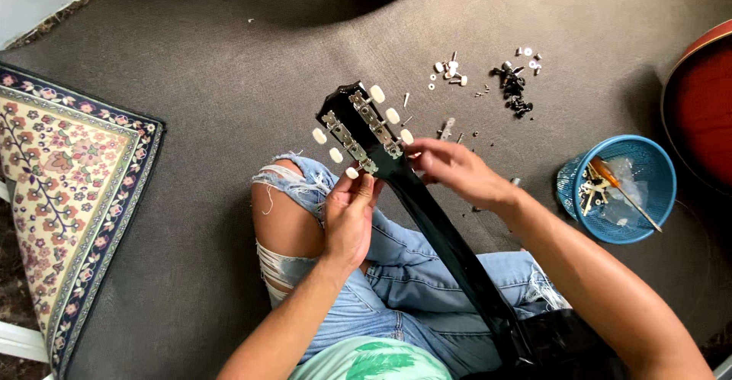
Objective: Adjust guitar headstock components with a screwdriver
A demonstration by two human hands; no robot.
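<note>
Gripping the black guitar headstock (364,125) with my left hand (349,216), my right hand (455,170) pinches a tuning peg (407,137).

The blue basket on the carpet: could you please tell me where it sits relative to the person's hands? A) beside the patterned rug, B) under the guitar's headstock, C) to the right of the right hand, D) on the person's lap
C: the blue basket, holding a screwdriver, stands on the grey carpet out beyond the right hand, which works at the black headstock with the left hand.
</note>
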